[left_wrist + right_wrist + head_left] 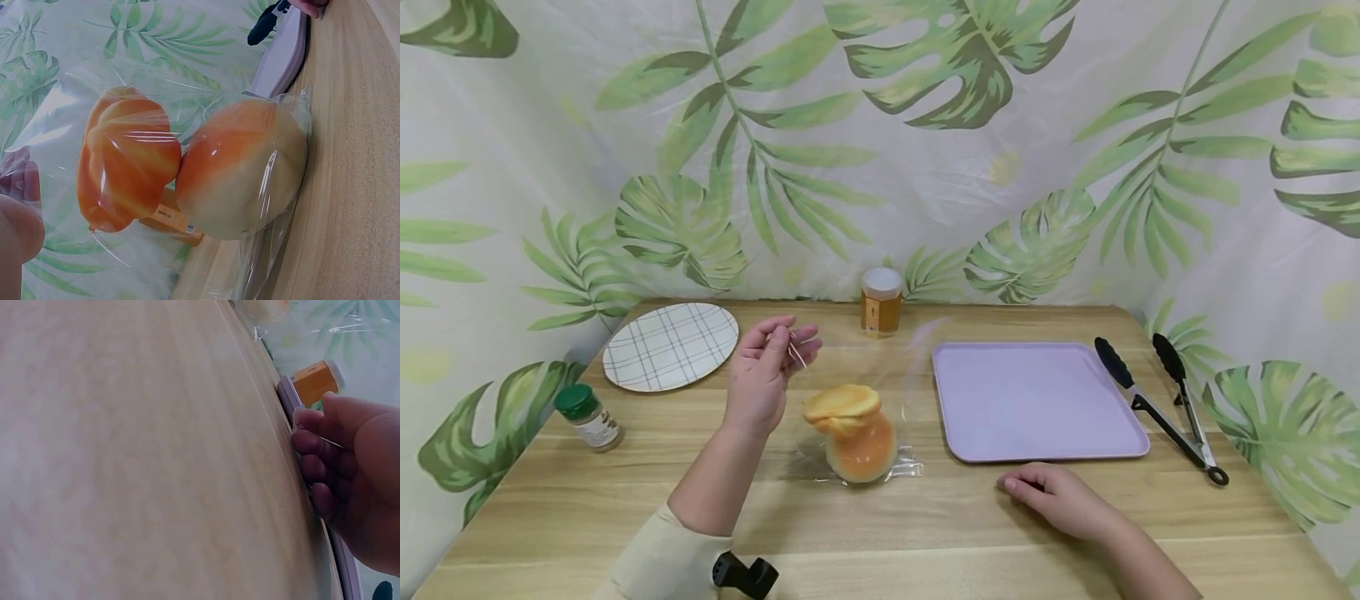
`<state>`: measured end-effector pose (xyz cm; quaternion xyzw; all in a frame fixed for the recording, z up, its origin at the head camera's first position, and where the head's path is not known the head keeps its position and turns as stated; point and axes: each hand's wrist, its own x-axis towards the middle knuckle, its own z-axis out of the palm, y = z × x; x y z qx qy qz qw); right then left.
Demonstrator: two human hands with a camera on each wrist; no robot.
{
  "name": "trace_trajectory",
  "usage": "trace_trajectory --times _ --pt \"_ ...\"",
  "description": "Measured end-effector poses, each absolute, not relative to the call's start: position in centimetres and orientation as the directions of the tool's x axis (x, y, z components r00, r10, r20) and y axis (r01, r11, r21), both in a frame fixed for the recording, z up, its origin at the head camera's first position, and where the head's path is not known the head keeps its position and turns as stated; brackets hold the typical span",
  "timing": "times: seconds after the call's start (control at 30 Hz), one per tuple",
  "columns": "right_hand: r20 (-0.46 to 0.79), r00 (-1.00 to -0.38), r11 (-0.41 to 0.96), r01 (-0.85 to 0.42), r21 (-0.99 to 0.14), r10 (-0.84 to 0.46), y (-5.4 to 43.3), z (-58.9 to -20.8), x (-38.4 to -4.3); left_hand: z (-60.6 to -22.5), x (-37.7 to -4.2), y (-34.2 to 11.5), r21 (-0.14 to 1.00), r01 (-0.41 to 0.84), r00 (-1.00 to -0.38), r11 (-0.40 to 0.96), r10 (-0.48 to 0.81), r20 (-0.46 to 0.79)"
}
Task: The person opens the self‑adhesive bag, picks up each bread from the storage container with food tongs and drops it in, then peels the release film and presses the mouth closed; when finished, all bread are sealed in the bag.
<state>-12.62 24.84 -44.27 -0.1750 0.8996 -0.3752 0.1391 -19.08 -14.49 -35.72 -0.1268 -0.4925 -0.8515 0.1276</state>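
Observation:
A clear plastic bag point(912, 468) stands near the middle of the table. Inside it, a ridged yellow-orange bread roll point(842, 407) sits on top of a round bun point(863, 452). My left hand point(762, 375) is raised above and left of the breads, pinching the bag's upper edge between thumb and fingers. From the left wrist view, the stretched film point(56, 134) runs from the fingers to the two breads. My right hand point(1063, 502) rests on the table just in front of the lilac tray point(1037, 404), fingers loosely curled with nothing seen in them.
Black-tipped tongs point(1172, 425) lie spread at the tray's right. A honey-coloured jar point(881, 310) with a white lid stands at the back. On the left are an oval checked plate point(670, 346) and a green-capped shaker point(597, 427). Leaf-patterned cloth hangs behind the table.

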Motion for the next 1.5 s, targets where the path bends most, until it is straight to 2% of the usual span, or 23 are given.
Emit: trace_trajectory --times 0.13,0.3,0.47,0.63,0.77,1.0,1.13,1.33,1.5 --pt "-0.115 -0.900 0.577 -0.167 -0.799 -0.420 24.9 -44.5 -12.8 -35.6 -19.0 -14.5 0.810 0.339 -0.937 -0.478 -0.098 0.335" --pt "-0.010 -0.923 0.459 -0.181 -0.870 -0.384 24.6 -43.8 -12.6 -35.6 -19.0 -14.5 0.814 0.336 -0.939 -0.474 -0.100 0.329" --pt "0.134 -0.924 0.451 -0.297 -0.842 -0.358 23.7 -41.1 -13.2 -35.6 -19.0 -14.5 0.822 0.327 -0.942 -0.466 -0.085 0.326" --pt "0.201 -0.930 0.510 -0.340 -0.790 -0.308 21.8 -37.6 -16.0 -35.5 -19.0 -14.5 0.824 0.319 -0.944 -0.468 -0.078 0.320" --pt "0.204 -0.937 0.475 -0.321 -0.819 -0.282 18.8 -35.9 -18.8 -35.4 -18.9 -14.5 0.823 0.320 -0.943 -0.470 -0.075 0.324" --pt "0.179 -0.940 0.140 -0.227 -0.964 -0.291 13.9 -35.8 -21.9 -35.5 -18.7 -14.6 0.814 0.328 -0.938 -0.479 -0.066 0.339" --pt "0.186 -0.948 0.045 -0.204 -0.978 -0.259 13.0 -35.9 -22.5 -35.7 -18.8 -14.9 0.819 0.329 -0.939 -0.471 -0.068 0.338" --pt "0.181 -0.958 0.019 -0.190 -0.982 -0.224 12.8 -36.0 -22.7 -35.9 -19.2 -15.6 0.868 0.314 -0.947 -0.384 -0.065 0.313" --pt "0.177 -0.962 0.041 -0.189 -0.981 -0.208 12.6 -36.1 -22.9 -36.0 -19.4 -16.2 0.890 0.270 -0.959 -0.367 -0.021 0.282"
